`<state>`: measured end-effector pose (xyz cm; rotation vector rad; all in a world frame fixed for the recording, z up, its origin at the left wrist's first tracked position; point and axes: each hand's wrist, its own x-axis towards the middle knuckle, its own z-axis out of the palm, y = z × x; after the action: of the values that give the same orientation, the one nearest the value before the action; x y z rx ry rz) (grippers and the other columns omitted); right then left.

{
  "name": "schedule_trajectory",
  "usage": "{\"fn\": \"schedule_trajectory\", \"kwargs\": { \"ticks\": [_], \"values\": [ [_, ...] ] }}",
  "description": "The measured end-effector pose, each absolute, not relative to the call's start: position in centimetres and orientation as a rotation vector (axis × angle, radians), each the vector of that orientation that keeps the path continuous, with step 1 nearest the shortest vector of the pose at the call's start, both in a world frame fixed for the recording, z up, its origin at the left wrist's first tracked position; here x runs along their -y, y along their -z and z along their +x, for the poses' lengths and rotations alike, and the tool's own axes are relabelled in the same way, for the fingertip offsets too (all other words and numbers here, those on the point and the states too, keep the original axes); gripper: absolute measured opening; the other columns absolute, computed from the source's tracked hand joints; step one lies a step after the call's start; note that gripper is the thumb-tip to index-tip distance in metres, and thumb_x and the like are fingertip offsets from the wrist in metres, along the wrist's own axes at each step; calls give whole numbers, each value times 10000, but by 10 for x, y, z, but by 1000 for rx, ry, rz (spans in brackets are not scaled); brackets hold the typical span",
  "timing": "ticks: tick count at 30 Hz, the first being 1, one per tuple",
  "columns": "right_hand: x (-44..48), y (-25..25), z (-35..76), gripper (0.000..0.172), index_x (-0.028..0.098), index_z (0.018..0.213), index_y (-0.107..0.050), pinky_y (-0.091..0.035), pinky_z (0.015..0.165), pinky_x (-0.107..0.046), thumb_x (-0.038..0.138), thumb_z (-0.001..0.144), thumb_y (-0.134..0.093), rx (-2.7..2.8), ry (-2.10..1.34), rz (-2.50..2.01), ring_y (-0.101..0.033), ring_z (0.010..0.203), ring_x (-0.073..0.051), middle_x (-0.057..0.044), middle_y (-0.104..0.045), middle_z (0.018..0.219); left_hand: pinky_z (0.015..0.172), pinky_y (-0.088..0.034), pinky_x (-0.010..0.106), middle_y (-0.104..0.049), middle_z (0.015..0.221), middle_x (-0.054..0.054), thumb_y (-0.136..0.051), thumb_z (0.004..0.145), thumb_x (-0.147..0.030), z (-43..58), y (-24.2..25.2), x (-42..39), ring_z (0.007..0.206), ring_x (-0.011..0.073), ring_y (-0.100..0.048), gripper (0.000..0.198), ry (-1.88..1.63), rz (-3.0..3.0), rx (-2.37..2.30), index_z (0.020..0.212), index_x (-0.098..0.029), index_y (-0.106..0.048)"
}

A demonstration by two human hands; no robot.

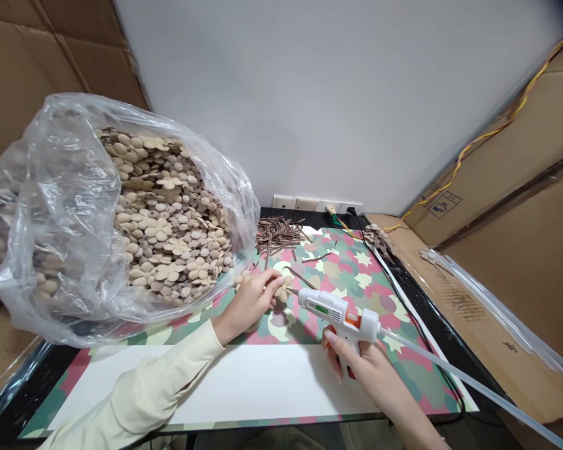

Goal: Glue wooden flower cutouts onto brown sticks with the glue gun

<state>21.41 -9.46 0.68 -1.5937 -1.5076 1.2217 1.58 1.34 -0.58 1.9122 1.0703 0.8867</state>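
Observation:
My left hand (254,297) pinches a beige flower-shaped piece (284,290) above the camouflage-patterned table cover. In my right hand (356,359) is a white glue gun (340,312), its fingers wrapped round the handle. The gun's nozzle points left and is at the flower piece; whether they touch I cannot tell. A long translucent glue stick (450,369) runs out of the gun's back toward the lower right. Just behind the flower piece lies a thin brown strip (301,277). Part of another beige piece shows beside my left hand.
A big clear plastic bag (56,206) of beige flower pieces (169,237) fills the left side. Brown strips (279,234) lie piled at the back. Sockets (307,204) line the wall, with cables running right. Glue sticks (492,306) rest on cardboard at right. White paper (206,387) lies in front.

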Motion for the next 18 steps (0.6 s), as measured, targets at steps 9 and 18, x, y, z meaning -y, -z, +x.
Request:
{"fn": "schedule_trajectory", "kwargs": {
  "ticks": [9,18],
  "values": [
    [95,-4,216,447,185,543,-425,-359,649,-228,442,903,-363,1525,-1228,-1624,-484,574,-129,19,-472,526,511,-396,200,-541,569,-41,-376,901,-308,16,7,-14,487,101,-522,229,-881,1911,-1066,831,-185,-556],
    [96,1,220,480,176,530,-418,-351,661,-235,473,901,-349,1548,-1220,-1660,-479,590,-131,12,-480,554,492,-396,185,-524,547,-48,-394,893,-307,16,6,-14,472,94,-523,213,-869,1876,-1077,842,-178,-555]
  ]
}}
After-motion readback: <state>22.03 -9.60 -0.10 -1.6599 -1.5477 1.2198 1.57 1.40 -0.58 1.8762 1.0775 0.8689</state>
